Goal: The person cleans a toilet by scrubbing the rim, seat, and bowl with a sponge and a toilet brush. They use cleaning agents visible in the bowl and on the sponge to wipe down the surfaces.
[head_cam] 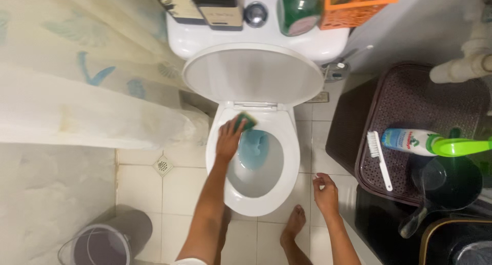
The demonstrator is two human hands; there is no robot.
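A white toilet bowl [292, 152] stands in the middle with its lid [253, 73] raised against the tank. Blue liquid [254, 148] streaks the inside of the bowl. My left hand [228, 139] presses a green and yellow sponge [246, 121] against the back left of the bowl's rim. My right hand [325, 193] hangs free to the right of the bowl, fingers loosely curled, holding nothing. My bare foot [294, 224] rests on the tiles just in front of the bowl.
A shower curtain [77, 80] hangs at left. A brown woven hamper [410, 96] at right carries a white brush [379, 157] and a green-capped cleaner bottle [425, 143]. A dark jug [446, 185] sits beside it. A bin [110, 239] stands lower left, near a floor drain [163, 165]. Bottles and an orange basket [359, 6] top the tank.
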